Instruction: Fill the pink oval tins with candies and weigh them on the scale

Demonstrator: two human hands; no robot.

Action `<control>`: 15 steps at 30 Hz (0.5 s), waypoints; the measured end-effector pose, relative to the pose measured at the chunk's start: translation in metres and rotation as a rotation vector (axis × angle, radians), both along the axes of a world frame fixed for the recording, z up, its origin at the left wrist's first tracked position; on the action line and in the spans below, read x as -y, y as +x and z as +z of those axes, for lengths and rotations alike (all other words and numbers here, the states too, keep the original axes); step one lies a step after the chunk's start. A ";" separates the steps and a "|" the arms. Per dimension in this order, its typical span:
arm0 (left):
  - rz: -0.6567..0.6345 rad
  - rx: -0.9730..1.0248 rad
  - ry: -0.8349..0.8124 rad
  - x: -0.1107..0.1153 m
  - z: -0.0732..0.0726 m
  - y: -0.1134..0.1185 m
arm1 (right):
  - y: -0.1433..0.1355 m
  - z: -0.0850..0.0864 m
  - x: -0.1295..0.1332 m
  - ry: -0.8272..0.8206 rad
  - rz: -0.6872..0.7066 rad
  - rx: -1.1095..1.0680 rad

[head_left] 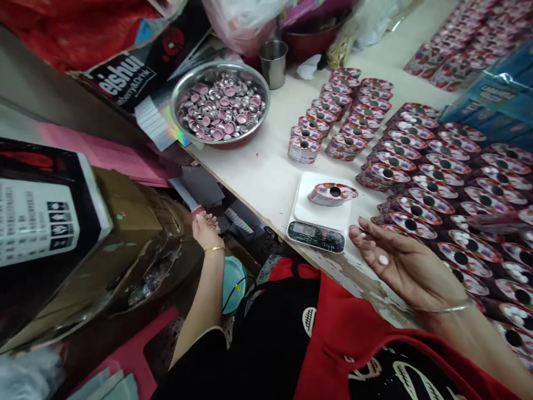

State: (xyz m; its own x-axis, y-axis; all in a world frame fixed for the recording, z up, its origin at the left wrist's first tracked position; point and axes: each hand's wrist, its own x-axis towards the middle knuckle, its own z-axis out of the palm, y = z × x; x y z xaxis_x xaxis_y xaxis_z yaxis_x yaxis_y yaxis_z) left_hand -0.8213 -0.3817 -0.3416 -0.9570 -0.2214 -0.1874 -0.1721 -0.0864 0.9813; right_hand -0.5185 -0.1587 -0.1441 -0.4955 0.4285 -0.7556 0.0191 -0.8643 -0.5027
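Note:
A white kitchen scale (300, 208) with a black display panel stands at the table's front edge. One oval red-and-white printed container (322, 199) with a dark round hole in its top lies on it. To the scale's right, my right hand (391, 258) is turned palm up, a white round tablet (383, 259) in the palm and small white pieces at the fingertips. My left hand (205, 229) is off the table's left edge, fingers curled round something pale that I cannot make out.
Rows of similar containers (433, 186) cover the table's right side. A metal bowl (177, 103) of small pink-and-silver caps stands at the back left, near a metal cup (273, 66). Cardboard boxes (120, 205) are at the left. A teal basin (234, 283) sits below the table edge.

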 end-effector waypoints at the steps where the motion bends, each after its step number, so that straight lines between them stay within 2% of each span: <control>1: 0.016 0.018 -0.022 0.006 -0.004 0.000 | 0.003 0.000 0.003 0.018 0.017 -0.004; 4: 0.057 0.093 -0.058 0.026 -0.021 0.015 | 0.009 0.000 0.017 0.026 0.123 -0.011; 8: 0.069 0.246 -0.077 0.057 -0.049 0.060 | 0.000 0.005 0.044 0.049 0.394 -0.075; 10: 0.063 0.332 -0.087 0.070 -0.061 0.080 | -0.012 0.008 0.056 0.153 0.515 -0.105; 12: 0.045 0.417 -0.092 0.077 -0.071 0.091 | -0.029 0.010 0.063 0.301 0.628 -0.128; 15: -0.025 0.531 -0.084 0.077 -0.091 0.086 | -0.059 0.013 0.067 0.534 0.809 -0.159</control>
